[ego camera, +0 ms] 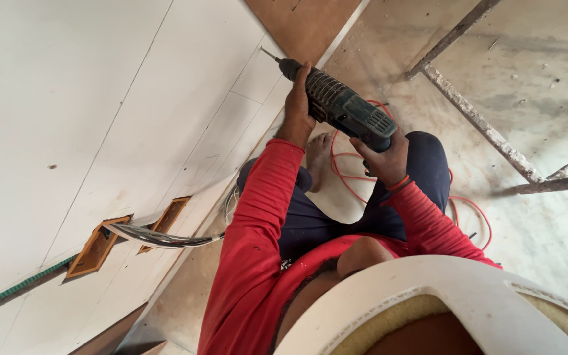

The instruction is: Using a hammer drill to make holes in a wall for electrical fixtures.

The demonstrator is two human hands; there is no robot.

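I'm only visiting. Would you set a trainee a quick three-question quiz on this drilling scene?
1. True or false: the drill bit touches the white wall panel.
2. Which hand grips the drill's rear end: A) left hand, B) right hand?
3. Fill in: the cable looped on the floor is ____ in colour.

Key: 1 true; 2 B; 3 orange-red.
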